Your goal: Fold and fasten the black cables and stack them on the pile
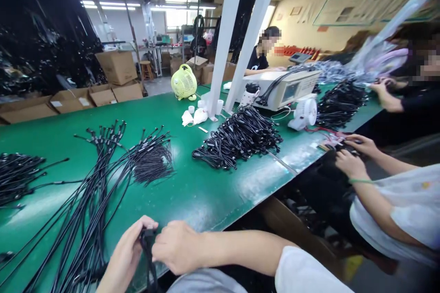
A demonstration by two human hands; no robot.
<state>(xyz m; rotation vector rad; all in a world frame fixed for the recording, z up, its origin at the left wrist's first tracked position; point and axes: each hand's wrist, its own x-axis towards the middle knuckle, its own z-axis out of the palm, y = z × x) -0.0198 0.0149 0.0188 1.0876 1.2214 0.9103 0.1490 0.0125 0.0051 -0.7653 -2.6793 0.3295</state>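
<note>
Black cable (147,249) between left hand (127,252) and right hand (178,246), bundled cables (99,183) alongside

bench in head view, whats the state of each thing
left hand, gripping a black cable
right hand, closed against the same cable
long black cables, fanned out on the green bench
tangled cable heap, piled high
yellow-green fan, upright
white desk fan, upright
</note>
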